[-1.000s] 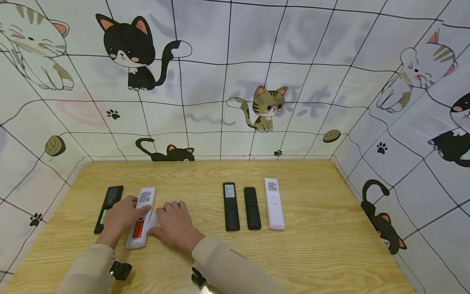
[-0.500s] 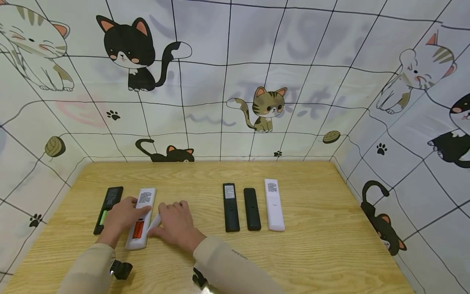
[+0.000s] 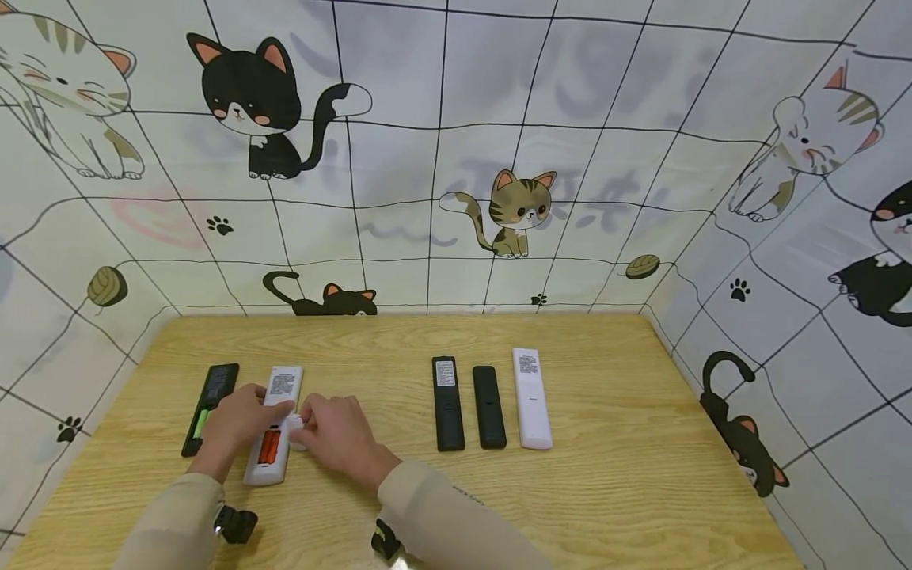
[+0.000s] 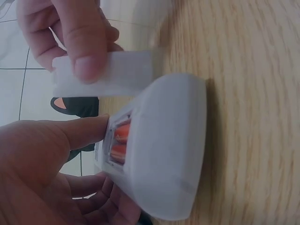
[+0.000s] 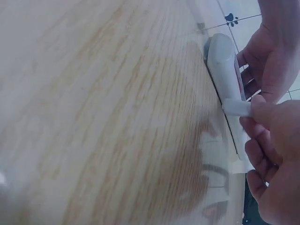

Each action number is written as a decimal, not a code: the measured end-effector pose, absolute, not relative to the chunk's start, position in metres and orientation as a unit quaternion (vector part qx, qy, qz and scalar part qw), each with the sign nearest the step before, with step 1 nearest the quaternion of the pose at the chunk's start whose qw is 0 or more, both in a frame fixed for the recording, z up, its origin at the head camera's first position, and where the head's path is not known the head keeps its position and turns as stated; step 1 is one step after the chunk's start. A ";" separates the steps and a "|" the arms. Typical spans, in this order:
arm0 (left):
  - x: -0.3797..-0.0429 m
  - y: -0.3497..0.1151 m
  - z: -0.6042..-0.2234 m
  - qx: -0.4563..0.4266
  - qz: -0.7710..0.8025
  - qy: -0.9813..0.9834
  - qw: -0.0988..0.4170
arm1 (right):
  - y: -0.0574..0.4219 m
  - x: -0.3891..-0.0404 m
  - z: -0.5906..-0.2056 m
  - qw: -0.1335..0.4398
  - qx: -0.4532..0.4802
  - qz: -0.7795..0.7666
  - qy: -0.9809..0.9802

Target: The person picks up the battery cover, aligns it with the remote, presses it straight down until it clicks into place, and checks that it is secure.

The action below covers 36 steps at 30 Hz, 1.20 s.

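Observation:
A white remote control (image 3: 265, 473) lies face down on the wooden table, its battery compartment uncovered. Two orange-red batteries (image 4: 120, 143) sit inside. My left hand (image 3: 238, 418) holds this remote by its sides, thumb on one edge and fingers on the other, as the left wrist view shows. Between thumb and fingers of my right hand (image 3: 343, 434) is a small white battery cover (image 4: 119, 72), held just to the right of the compartment and apart from it in the left wrist view. Left of my left hand lies a black remote (image 3: 217, 384) with a green battery (image 3: 201, 422) showing.
To the right lie two black remotes (image 3: 448, 412) (image 3: 489, 405) and another white remote (image 3: 533, 400), in a row. A cat-patterned cloth wall (image 3: 399, 158) encloses the table (image 3: 606, 491) at the back and sides.
The right hand has turned the battery cover in its fingers, tilting it, and has shifted slightly. The left hand and the white remote have stayed in place.

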State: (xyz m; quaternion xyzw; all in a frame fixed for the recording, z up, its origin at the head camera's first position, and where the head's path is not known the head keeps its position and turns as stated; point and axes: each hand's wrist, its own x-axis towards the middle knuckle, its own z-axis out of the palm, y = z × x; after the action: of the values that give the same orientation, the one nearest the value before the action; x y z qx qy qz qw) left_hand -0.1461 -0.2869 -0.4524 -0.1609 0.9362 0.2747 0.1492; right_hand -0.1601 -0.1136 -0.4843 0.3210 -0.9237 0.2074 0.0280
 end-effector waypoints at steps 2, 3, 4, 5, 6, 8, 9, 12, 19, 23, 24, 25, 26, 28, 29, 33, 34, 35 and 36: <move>-0.146 -0.286 -0.452 -0.161 0.278 0.935 0.150 | -0.112 -0.160 -0.483 0.031 0.326 0.208 -0.922; -0.147 -0.286 -0.452 -0.161 0.280 0.934 0.150 | -0.111 -0.161 -0.483 0.029 0.327 0.207 -0.922; -0.147 -0.285 -0.452 -0.162 0.283 0.933 0.150 | -0.110 -0.161 -0.482 0.027 0.327 0.204 -0.922; -0.147 -0.285 -0.452 -0.162 0.285 0.933 0.150 | -0.109 -0.161 -0.481 0.025 0.327 0.201 -0.923; -0.147 -0.284 -0.452 -0.163 0.288 0.932 0.150 | -0.107 -0.161 -0.480 0.023 0.327 0.199 -0.923; -0.147 -0.283 -0.452 -0.166 0.293 0.930 0.149 | -0.102 -0.162 -0.479 0.019 0.329 0.200 -0.923; -0.148 -0.283 -0.452 -0.167 0.295 0.929 0.149 | -0.100 -0.162 -0.478 0.018 0.329 0.201 -0.922; -0.149 -0.282 -0.453 -0.167 0.296 0.929 0.147 | -0.091 -0.164 -0.476 0.016 0.332 0.197 -0.922; -0.153 -0.282 -0.455 -0.166 0.310 0.923 0.155 | -0.069 -0.167 -0.464 0.000 0.321 0.193 -0.927; -0.156 -0.281 -0.459 -0.160 0.324 0.919 0.158 | -0.055 -0.168 -0.460 0.011 0.324 0.193 -0.926; -0.157 -0.280 -0.460 -0.157 0.327 0.919 0.156 | -0.052 -0.168 -0.459 0.015 0.325 0.193 -0.925; -0.158 -0.279 -0.461 -0.152 0.331 0.919 0.152 | -0.048 -0.168 -0.458 0.018 0.327 0.195 -0.925; -0.159 -0.278 -0.462 -0.148 0.336 0.918 0.148 | -0.045 -0.168 -0.457 0.021 0.328 0.197 -0.924; -0.161 -0.275 -0.463 -0.139 0.348 0.917 0.139 | -0.038 -0.168 -0.455 0.027 0.332 0.196 -0.923; -0.163 -0.273 -0.463 -0.134 0.357 0.914 0.135 | -0.035 -0.169 -0.454 0.030 0.332 0.195 -0.922; -0.168 -0.260 -0.463 -0.126 0.390 0.904 0.127 | -0.023 -0.170 -0.451 0.036 0.329 0.195 -0.923; -0.169 -0.256 -0.462 -0.124 0.397 0.901 0.125 | -0.020 -0.171 -0.451 0.038 0.327 0.197 -0.924; -0.171 -0.253 -0.462 -0.123 0.406 0.897 0.124 | -0.017 -0.171 -0.451 0.040 0.323 0.198 -0.925; -0.172 -0.249 -0.462 -0.122 0.414 0.894 0.121 | -0.014 -0.172 -0.451 0.042 0.320 0.199 -0.925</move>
State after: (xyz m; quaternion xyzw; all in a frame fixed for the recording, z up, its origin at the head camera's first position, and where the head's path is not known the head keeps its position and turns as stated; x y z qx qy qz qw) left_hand -0.1722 -0.2488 -0.4618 -0.1222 0.8938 0.4140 0.1215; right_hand -0.1718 -0.0136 -0.4512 0.3197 -0.9254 0.1992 0.0417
